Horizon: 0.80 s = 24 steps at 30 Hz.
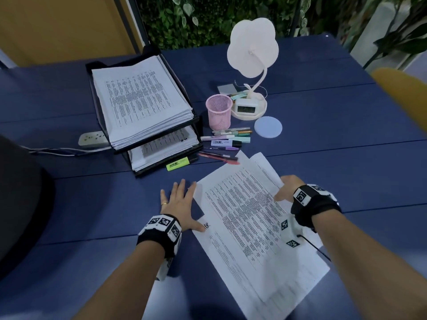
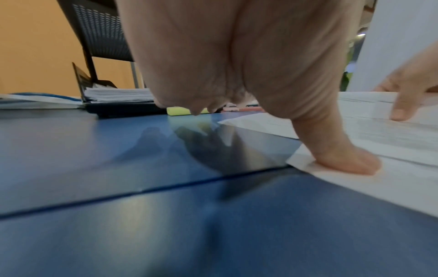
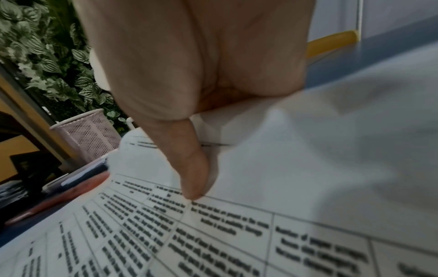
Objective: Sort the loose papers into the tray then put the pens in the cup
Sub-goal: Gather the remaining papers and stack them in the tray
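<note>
A dark blue bench [image 1: 323,139] is carrying a black stacked paper tray [image 1: 196,125], a pink mesh cup [image 1: 219,112], a row of pens and markers [image 1: 227,138], a yellow highlighter [image 1: 177,163], a round pale coaster [image 1: 268,126], a white flower-shaped lamp [image 1: 251,65], a power strip [image 1: 92,139] and loose printed papers [image 1: 254,218] lying near the front edge.

Both forearms reach forward from the bottom of the frame, each wrist banded. The left hand [image 1: 181,202] lies flat at lower centre, fingers straight and spread. The right hand [image 1: 287,187], right of centre, angles palm-down, thumb extended downward.
</note>
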Available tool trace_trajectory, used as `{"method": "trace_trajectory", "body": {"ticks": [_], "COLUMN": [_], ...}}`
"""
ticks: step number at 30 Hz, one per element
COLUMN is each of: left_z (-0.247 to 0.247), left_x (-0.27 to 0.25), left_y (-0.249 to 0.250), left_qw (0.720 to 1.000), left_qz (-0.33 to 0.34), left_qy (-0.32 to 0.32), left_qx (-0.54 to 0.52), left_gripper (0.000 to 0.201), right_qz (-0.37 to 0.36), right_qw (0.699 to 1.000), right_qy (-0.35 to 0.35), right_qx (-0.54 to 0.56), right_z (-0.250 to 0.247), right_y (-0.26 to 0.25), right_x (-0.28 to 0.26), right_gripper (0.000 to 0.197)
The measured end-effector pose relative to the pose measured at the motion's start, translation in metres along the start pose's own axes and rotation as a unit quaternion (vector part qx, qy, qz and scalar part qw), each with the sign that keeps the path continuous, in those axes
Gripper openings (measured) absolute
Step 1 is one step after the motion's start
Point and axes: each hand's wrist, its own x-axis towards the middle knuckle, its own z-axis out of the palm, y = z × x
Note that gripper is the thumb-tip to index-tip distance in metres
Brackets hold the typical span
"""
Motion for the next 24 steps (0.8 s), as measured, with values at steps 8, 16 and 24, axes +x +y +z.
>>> {"method": "trace_trajectory", "body": {"ticks": [8, 16, 24], "left_z": [-0.025, -0.015, -0.016], "left_x": [0.014, 0.011, 0.019], "left_y": [-0.011, 0.016, 0.014], "left_qw": [0.983, 0.974, 0.921], "left_qz": [-0.117, -0.163, -0.229], "left_qy": [0.119, 0.018, 0.045], "left_qx": [-0.076, -0.154, -0.311], "left_gripper": [0.09, 0.094, 0.058], "right_qz": [0.011, 0.029, 0.002], "right_qw": [0.998, 0.995, 0.998], "right_qy": [0.01, -0.016, -0.056], "right_qx": [0.059, 0.094, 0.023], "right_z": [0.006, 0.013, 0.022], "right_y": [0.009, 0.003, -0.004], "right_x": [-0.001, -0.002, -0.008], "right_gripper": [0.044, 0.043, 0.043]}}
